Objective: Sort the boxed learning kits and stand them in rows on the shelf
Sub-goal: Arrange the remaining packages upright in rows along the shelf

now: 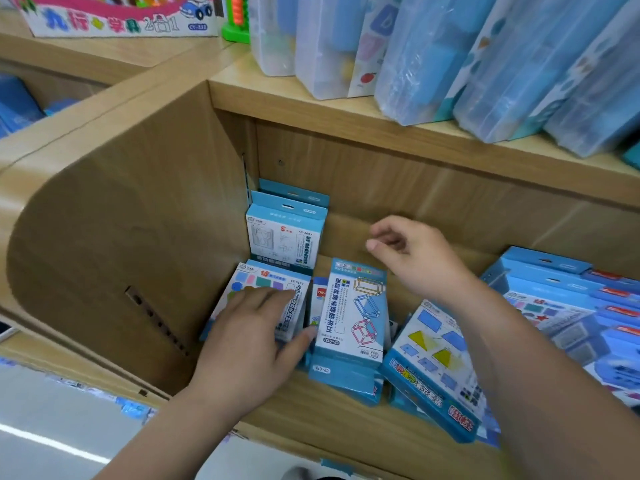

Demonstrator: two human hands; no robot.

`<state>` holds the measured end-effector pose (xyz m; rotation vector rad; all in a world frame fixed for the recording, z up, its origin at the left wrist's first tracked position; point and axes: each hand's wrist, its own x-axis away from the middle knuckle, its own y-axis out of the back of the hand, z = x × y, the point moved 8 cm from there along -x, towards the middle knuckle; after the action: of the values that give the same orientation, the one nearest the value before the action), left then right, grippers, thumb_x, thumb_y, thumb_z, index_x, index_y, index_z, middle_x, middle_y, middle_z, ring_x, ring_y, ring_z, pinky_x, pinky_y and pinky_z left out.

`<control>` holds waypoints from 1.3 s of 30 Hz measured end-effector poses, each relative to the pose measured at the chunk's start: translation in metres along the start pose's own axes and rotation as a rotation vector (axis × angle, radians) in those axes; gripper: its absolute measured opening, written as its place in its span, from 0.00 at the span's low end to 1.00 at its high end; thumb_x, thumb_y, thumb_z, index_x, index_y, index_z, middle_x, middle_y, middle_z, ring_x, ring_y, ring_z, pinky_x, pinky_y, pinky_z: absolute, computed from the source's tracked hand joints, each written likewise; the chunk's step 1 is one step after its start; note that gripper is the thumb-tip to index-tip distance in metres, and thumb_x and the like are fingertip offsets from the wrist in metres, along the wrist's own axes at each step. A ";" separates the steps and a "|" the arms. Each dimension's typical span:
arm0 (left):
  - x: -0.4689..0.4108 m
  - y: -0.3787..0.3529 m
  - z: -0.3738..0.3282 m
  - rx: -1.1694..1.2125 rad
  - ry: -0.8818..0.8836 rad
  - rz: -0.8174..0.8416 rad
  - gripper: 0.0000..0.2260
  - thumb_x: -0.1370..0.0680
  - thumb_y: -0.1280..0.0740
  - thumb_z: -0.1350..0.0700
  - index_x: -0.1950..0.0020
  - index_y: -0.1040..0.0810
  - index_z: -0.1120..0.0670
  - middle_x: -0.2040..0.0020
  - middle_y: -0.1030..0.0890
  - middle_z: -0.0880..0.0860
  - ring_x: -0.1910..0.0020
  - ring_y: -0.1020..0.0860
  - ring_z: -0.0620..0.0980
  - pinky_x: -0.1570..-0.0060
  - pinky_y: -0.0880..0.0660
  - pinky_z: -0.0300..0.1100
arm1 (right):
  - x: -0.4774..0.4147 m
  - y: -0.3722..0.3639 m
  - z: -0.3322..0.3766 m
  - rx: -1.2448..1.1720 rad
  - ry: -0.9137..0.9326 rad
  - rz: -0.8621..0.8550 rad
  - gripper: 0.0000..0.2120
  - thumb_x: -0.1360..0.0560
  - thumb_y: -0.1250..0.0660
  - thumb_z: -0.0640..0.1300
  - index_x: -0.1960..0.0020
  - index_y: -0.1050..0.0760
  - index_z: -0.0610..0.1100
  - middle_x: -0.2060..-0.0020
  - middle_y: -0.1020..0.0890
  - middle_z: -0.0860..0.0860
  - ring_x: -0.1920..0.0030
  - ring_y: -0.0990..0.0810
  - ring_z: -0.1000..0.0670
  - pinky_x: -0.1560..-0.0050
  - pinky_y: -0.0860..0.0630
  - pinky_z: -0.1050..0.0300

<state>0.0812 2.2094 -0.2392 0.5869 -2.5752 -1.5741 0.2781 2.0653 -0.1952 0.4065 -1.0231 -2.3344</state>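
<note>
Blue-and-white boxed kits fill the lower wooden shelf [346, 407]. Two boxes [285, 233] stand upright in the back left corner. In front of them my left hand [254, 337] grips a box with coloured shapes [266, 289], fingers across its face and thumb at its right edge. To its right a box printed with wire-frame solids [356, 310] lies tilted on others. My right hand [415, 261] hovers above the shelf with loosely curled fingers and holds nothing. A box with yellow and blue shapes [433, 358] lies flat at the front right.
More flat blue boxes [561, 296] pile up at the right. The shelf's wooden side panel [131, 244] closes the left. On the shelf above stand clear plastic cases [450, 57], a green abacus [237, 19] and a pink-and-white box [114, 15].
</note>
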 end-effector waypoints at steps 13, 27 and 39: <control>-0.036 -0.048 -0.055 -0.048 0.014 0.250 0.52 0.42 0.37 0.21 0.24 0.41 0.46 0.35 0.25 0.47 0.37 0.31 0.51 0.42 0.30 0.46 | 0.079 0.001 -0.062 0.250 -0.270 0.112 0.29 0.25 0.39 0.69 0.32 0.24 0.54 0.35 0.21 0.55 0.35 0.26 0.51 0.37 0.27 0.47; -0.031 -0.030 -0.057 0.344 -0.048 -0.043 0.52 0.39 0.18 0.44 0.21 0.41 0.48 0.27 0.34 0.46 0.33 0.36 0.37 0.34 0.31 0.42 | 0.075 -0.008 -0.025 -0.112 -0.177 -0.048 0.20 0.22 0.31 0.55 0.32 0.28 0.54 0.44 0.16 0.59 0.34 0.24 0.59 0.38 0.27 0.61; -0.034 -0.013 -0.120 0.793 -0.099 -0.017 0.30 0.28 0.25 0.47 0.29 0.33 0.41 0.39 0.21 0.36 0.41 0.22 0.38 0.46 0.25 0.32 | 0.115 0.073 -0.049 -0.891 -0.165 -0.322 0.32 0.23 0.30 0.36 0.25 0.37 0.51 0.49 0.16 0.45 0.53 0.13 0.47 0.66 0.18 0.55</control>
<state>0.1465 2.1148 -0.1890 0.5689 -3.2253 -0.5257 0.2360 1.9283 -0.1790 0.0161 0.1049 -2.8475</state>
